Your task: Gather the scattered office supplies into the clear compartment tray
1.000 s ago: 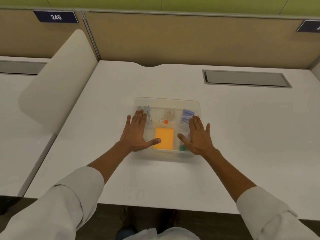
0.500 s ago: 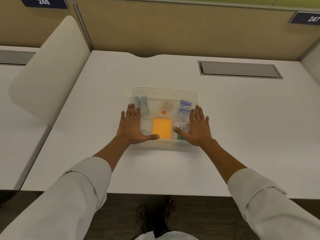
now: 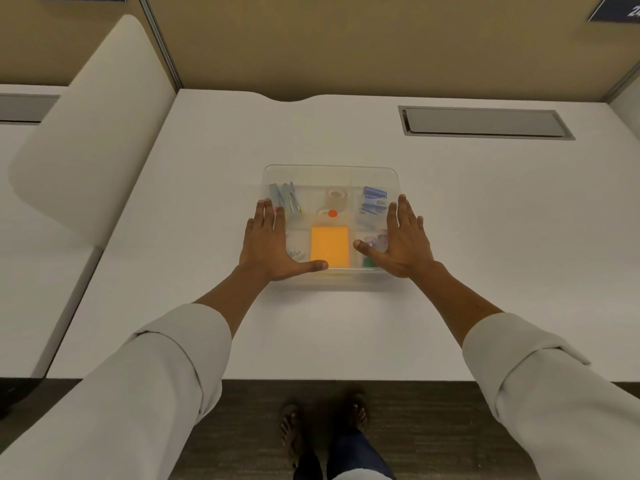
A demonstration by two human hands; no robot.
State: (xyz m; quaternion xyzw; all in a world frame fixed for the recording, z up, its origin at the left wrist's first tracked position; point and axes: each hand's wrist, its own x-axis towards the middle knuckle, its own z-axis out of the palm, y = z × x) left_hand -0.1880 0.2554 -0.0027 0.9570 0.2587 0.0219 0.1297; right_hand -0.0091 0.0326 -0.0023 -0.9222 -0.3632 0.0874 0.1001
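Both hands have slid outward since a second ago, left hand [image 3: 268,242] and right hand [image 3: 403,239] now flat, grip released, on the sides of the filled tray [image 3: 330,171] mid-counter [image 3: 485,271], so gathering looks done.

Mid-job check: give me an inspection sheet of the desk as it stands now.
Surface: white desk, nothing loose seen on it.
Job's things: clear tray holds orange sticky pad, tape roll, blue items, pens.
Clutter: nothing seen.
Grippers: left hand and right hand open, flat on the tray's sides, holding nothing.
Cables: nothing seen; closed grommet cover.
Surroundings: tan partition, white divider.
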